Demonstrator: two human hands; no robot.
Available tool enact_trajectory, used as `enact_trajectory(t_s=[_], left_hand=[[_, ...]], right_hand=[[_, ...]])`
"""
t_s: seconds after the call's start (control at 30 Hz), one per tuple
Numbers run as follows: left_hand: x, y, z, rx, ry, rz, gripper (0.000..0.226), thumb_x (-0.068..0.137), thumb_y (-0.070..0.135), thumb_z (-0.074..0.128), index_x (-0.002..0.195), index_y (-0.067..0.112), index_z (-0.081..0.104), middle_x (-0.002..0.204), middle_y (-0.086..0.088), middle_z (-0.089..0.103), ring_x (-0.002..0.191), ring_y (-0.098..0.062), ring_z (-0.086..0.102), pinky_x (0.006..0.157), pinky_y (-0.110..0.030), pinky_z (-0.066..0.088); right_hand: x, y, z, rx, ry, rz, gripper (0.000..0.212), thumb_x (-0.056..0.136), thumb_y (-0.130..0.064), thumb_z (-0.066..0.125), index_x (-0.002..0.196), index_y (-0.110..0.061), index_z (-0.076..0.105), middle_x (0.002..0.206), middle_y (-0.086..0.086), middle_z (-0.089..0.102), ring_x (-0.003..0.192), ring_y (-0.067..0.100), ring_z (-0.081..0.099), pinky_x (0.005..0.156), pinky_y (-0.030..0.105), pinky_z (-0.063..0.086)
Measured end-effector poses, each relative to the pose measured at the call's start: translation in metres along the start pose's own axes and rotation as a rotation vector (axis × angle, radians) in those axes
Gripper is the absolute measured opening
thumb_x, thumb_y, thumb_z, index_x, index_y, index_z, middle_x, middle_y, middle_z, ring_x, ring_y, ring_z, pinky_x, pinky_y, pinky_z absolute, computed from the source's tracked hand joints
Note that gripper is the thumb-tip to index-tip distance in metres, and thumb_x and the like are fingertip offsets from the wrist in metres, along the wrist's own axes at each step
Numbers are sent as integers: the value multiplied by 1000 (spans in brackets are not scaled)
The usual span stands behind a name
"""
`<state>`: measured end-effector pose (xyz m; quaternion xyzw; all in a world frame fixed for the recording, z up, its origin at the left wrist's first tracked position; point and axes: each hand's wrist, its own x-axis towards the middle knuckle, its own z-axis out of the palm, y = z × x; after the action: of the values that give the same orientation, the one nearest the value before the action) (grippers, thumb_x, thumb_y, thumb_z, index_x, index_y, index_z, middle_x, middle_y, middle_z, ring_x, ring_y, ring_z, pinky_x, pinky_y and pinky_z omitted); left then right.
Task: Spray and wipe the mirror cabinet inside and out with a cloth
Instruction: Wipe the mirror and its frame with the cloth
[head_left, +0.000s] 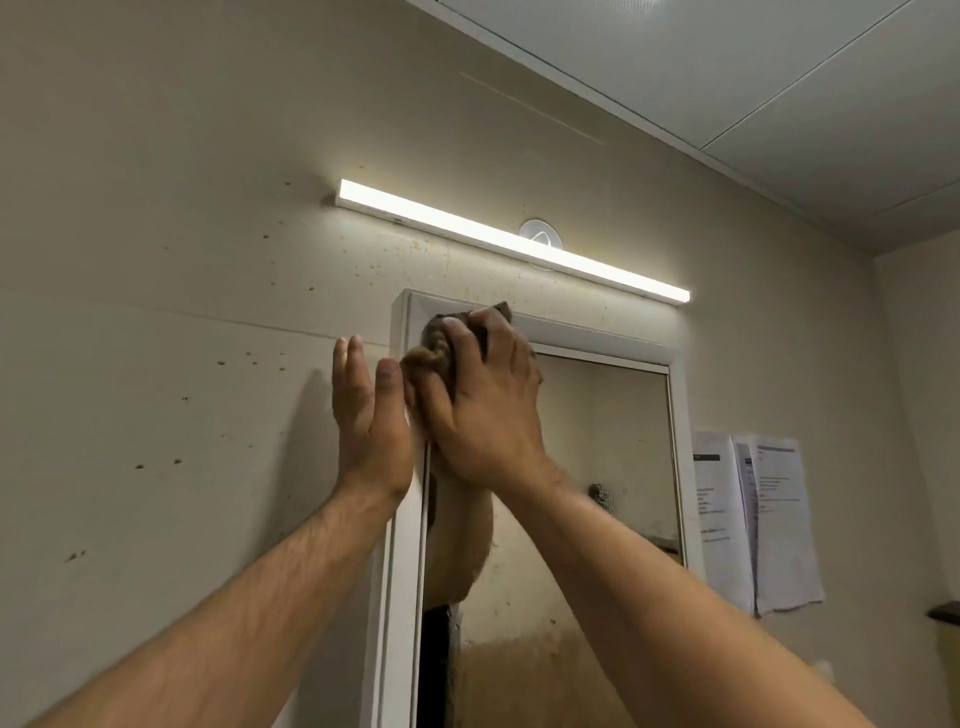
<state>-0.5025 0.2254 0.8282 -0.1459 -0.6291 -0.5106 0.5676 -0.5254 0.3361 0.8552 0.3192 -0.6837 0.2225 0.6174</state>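
Up at the top left corner of the mirror cabinet (597, 340), the right hand (483, 410) grips a bunched brown cloth (428, 361), fingers curled over it and pressing it against the white frame where the top edge meets the left edge. Part of the cloth sticks out above the knuckles, and a twisted fold shows beside the thumb.

The left hand (371, 415) is held flat and upright just beside the cabinet's left side, fingers straight and together, thumb lying along the front left edge. It holds nothing. Whether its palm touches the side of the cabinet cannot be told.

Both forearms are bare and reach up from the bottom of the view.

The mirror (597, 467) in the cabinet door reflects the raised arm. Its glass looks smeared, with a dark blotch near the right edge and a brownish haze across the lower part.

A lit light bar (514, 241) is fixed to the wall (156, 260) just above the cabinet, running past its right edge, and a round white fitting (540, 231) sits partly behind it. The wall is dotted with small brown spots, thickest to the left of the cabinet and under the light. Printed papers (758, 519) hang on the wall to the right of the cabinet, overlapping one another; their text is too small to read. A dark shelf (945, 610) juts in at the right edge, below the papers.
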Motion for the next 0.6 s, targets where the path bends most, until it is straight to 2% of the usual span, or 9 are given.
enact_trajectory(t_s=[0.1, 0.2, 0.23, 0.27, 0.37, 0.4, 0.47, 0.53, 0.6], left_hand=[[-4, -3, -3, -45, -28, -54, 83, 90, 67, 17, 163, 30, 7, 172, 11, -4, 156, -7, -1, 127, -36, 5], [-11, -6, -5, 72, -35, 25, 80, 92, 66, 15, 163, 31, 8, 172, 12, -2, 156, -6, 0, 123, -32, 5], [-13, -6, -4, 113, -36, 53, 79, 93, 66, 15, 164, 31, 9, 172, 12, -1, 155, -5, 1, 122, -32, 5], [-15, -7, -3, 137, -47, 58, 79, 94, 67, 15, 164, 30, 10, 172, 11, 0, 155, -6, 2, 123, -32, 6], [-19, -6, -1, 75, -96, -53, 76, 99, 70, 18, 163, 29, 14, 171, 6, 11, 156, -15, 12, 122, -37, 12], [-19, -6, 0, 35, -109, -97, 75, 98, 67, 21, 163, 29, 16, 170, 4, 15, 155, -17, 16, 123, -40, 15], [-18, -6, 0, 5, -117, -136, 72, 100, 63, 24, 162, 29, 18, 169, 3, 21, 154, -20, 21, 124, -43, 19], [-18, -7, -1, 10, -114, -136, 76, 96, 66, 24, 162, 29, 18, 168, 2, 23, 154, -20, 23, 123, -42, 20], [-20, -7, 0, 42, -104, -123, 81, 92, 69, 23, 162, 28, 19, 168, 2, 24, 153, -20, 23, 123, -42, 21]], right_hand=[[-14, 11, 9, 10, -83, -21, 67, 106, -53, 32, 163, -23, 16, 173, 4, -11, 158, 20, -18, 128, 46, -8], [-34, 39, 8, -118, -178, -250, 74, 106, -57, 25, 166, -23, -3, 171, 3, -23, 157, 21, -22, 127, 45, -9], [-33, 54, 1, -149, -183, -233, 75, 106, -57, 25, 165, -24, -7, 171, 2, -25, 157, 20, -23, 127, 46, -8], [-30, 68, -7, -153, -175, -115, 76, 107, -57, 26, 165, -24, -11, 170, 2, -26, 156, 19, -25, 128, 46, -8], [-20, 77, -9, -19, -128, 461, 79, 106, -60, 21, 162, -22, -19, 169, 6, -27, 155, 25, -27, 128, 51, -8], [-23, 68, -2, -7, -137, 482, 79, 105, -62, 18, 162, -24, -21, 169, 7, -27, 155, 27, -27, 128, 52, -10], [-39, 56, 8, -76, -138, 210, 76, 104, -65, 16, 162, -30, -18, 169, 7, -27, 155, 29, -26, 127, 48, -15], [-53, 72, 1, -143, -181, -119, 72, 105, -63, 19, 164, -34, -9, 171, 4, -23, 158, 25, -21, 127, 46, -10], [-54, 98, -14, -136, -200, -137, 69, 106, -60, 21, 164, -37, -6, 172, -2, -20, 158, 19, -18, 128, 49, -2]])
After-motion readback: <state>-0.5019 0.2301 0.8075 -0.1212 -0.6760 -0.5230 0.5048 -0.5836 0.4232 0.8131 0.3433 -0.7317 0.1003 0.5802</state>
